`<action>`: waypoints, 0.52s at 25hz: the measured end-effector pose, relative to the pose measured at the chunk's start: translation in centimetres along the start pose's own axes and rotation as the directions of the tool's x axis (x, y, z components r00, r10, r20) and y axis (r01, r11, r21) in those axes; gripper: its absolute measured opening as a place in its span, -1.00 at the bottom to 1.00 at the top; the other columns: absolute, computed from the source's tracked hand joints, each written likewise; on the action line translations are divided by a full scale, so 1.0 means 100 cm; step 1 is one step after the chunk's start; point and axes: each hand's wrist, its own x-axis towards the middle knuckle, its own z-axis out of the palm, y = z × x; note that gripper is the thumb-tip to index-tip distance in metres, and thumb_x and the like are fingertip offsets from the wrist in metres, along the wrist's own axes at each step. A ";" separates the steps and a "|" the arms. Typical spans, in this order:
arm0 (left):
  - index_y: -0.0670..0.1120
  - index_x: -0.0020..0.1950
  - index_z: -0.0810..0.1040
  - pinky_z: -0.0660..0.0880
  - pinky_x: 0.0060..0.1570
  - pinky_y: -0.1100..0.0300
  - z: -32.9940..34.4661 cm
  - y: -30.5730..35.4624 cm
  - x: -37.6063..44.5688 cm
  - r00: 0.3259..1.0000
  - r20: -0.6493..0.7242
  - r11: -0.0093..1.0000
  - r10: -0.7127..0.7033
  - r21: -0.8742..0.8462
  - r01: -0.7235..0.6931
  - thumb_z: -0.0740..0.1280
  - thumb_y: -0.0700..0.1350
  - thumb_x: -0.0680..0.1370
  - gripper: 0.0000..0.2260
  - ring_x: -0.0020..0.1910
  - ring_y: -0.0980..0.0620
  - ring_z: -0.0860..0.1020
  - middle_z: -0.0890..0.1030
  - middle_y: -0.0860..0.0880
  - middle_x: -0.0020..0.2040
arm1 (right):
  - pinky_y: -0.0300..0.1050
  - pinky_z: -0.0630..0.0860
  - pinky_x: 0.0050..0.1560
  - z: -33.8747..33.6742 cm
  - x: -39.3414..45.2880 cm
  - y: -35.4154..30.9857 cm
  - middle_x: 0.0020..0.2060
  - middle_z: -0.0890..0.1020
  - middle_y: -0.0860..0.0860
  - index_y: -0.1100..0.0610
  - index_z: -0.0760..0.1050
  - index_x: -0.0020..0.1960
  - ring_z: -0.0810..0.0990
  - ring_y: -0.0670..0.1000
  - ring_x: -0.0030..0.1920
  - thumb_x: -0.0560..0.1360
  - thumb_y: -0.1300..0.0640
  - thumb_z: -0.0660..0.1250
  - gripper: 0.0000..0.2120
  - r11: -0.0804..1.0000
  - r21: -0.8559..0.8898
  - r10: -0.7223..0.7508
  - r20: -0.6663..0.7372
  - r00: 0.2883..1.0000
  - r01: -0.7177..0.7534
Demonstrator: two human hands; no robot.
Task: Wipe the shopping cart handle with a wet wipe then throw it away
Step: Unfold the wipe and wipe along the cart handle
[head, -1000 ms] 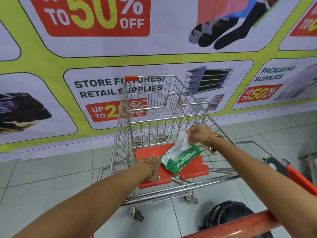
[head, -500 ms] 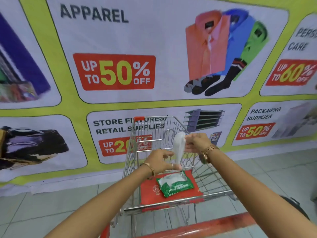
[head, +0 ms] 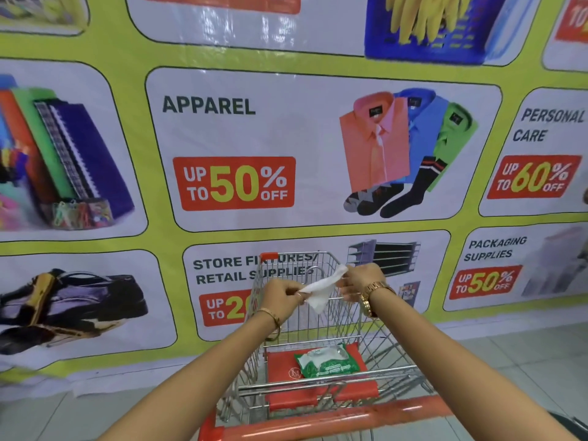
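Note:
A white wet wipe (head: pixel 319 289) is stretched in the air between both hands, above the wire shopping cart (head: pixel 348 316). My left hand (head: pixel 283 297) pinches its lower left end, and my right hand (head: pixel 359 281) pinches its upper right corner. The green wipes pack (head: pixel 327 361) lies on the red fold-down seat (head: pixel 280 364) inside the cart. The cart's orange handle (head: pixel 334 420) runs across the bottom of the view, below my forearms, and neither hand touches it.
A large printed sale banner (head: pixel 238 138) covers the wall right behind the cart. Pale floor tiles (head: pixel 525 370) show to the right and left of the cart. A dark object (head: pixel 572 423) pokes in at the bottom right corner.
The wipe came fully out of the pack, which stays on the seat. My left hand left the pack and took the wipe's other end. Both hands rose, and the view tilted up.

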 end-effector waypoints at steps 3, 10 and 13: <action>-0.30 -0.16 0.67 0.37 -0.60 0.37 -0.003 0.007 -0.004 0.992 -0.005 0.977 -0.127 -0.174 0.124 0.46 -0.28 0.37 -0.90 -0.56 0.11 0.42 0.59 -0.04 -0.46 | -0.29 0.36 -0.62 -0.008 -0.005 -0.001 -0.47 0.59 0.13 0.33 0.55 -0.21 0.40 -0.04 -0.66 0.48 0.17 0.30 -0.78 1.000 0.025 0.015 -0.002 1.000 -0.015; -0.23 -0.22 0.66 0.40 -0.54 0.42 -0.016 0.013 -0.012 0.991 0.026 0.981 -0.131 -0.143 0.133 0.47 -0.25 0.38 -0.95 -0.47 0.12 0.44 0.58 -0.01 -0.41 | -0.04 0.53 -0.27 -0.025 -0.014 0.001 -0.35 0.51 0.11 0.25 0.45 -0.18 0.52 0.11 -0.30 0.48 0.21 0.21 -0.87 1.000 0.012 0.025 0.094 0.995 -0.026; -0.28 -0.04 0.65 0.42 -0.48 0.33 -0.024 0.016 -0.011 0.996 -0.006 0.993 -0.094 -0.078 0.093 0.40 -0.33 0.42 -0.86 -0.42 0.07 0.46 0.59 -0.02 -0.36 | -0.08 0.45 -0.23 -0.026 -0.015 0.004 -0.50 0.52 0.05 0.24 0.46 -0.17 0.45 0.05 -0.35 0.49 0.23 0.16 -0.86 0.993 0.113 0.020 0.125 0.992 -0.034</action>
